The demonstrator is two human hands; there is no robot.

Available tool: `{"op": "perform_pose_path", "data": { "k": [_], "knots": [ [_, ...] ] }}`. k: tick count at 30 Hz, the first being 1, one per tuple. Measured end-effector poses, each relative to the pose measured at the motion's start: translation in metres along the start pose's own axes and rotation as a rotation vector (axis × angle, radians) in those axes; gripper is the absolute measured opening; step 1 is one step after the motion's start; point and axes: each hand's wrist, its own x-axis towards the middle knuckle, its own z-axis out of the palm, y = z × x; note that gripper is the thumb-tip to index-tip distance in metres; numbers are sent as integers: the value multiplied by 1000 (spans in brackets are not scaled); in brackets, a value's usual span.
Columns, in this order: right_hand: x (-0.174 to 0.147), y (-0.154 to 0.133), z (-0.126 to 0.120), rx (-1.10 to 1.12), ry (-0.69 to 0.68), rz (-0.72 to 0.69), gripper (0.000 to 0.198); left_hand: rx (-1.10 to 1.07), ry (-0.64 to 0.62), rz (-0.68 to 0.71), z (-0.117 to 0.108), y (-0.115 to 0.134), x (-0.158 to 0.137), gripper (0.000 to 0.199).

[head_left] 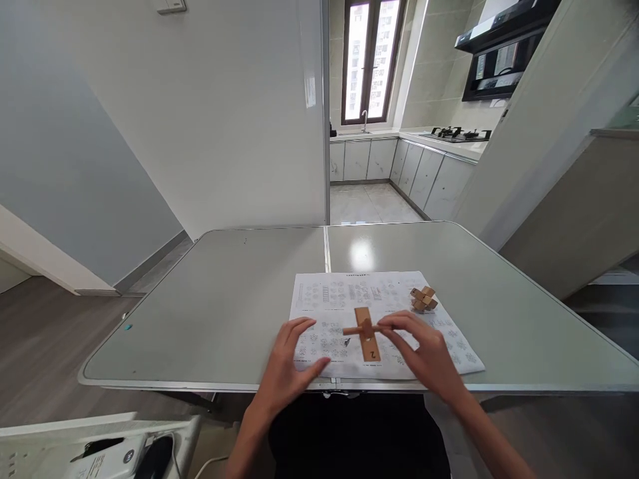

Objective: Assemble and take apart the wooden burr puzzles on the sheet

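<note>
My right hand (422, 346) pinches the right end of a thin wooden stick (352, 330) between thumb and fingertips. The stick lies crosswise over a flat wooden strip (370, 349) marked with a "2", and a small darker wooden piece (367, 327) sits where they cross. My left hand (292, 359) is open at the sheet's left edge, thumb and fingers apart, touching no wooden part. Under these parts is a white paper sheet (312, 313) printed with rows of small diagrams. An interlocked wooden block puzzle (423, 299) rests on the sheet's right side, beyond my right hand.
The grey-green table (239, 293) has a metal rim and a seam down its middle. A small blue bit (128, 326) lies near its left edge. Below left, a white tray-like surface (44, 439) carries a white device (112, 459) and cables. Behind is a kitchen.
</note>
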Motion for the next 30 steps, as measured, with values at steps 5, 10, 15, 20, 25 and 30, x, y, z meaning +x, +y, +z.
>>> {"op": "perform_pose_path", "data": {
  "k": [5, 10, 15, 20, 25, 30],
  "knots": [
    [-17, -6, 23, 79, -59, 17, 16, -194, -217, 27, 16, 25, 8, 108],
    [-24, -5, 32, 122, -75, 4, 18, -304, -268, -8, 26, 20, 10, 102],
    [-28, -2, 40, 168, -64, 53, 15, -389, -273, -56, 28, 16, 8, 103],
    [-32, 4, 49, 220, -93, 98, 14, -365, -244, -61, 27, 16, 6, 97],
    [-32, 6, 52, 240, -167, 127, 13, -329, -195, -53, 28, 15, 4, 93],
    [-30, 4, 51, 209, -198, 81, 15, -318, -184, -39, 28, 14, 3, 94]
  ]
}}
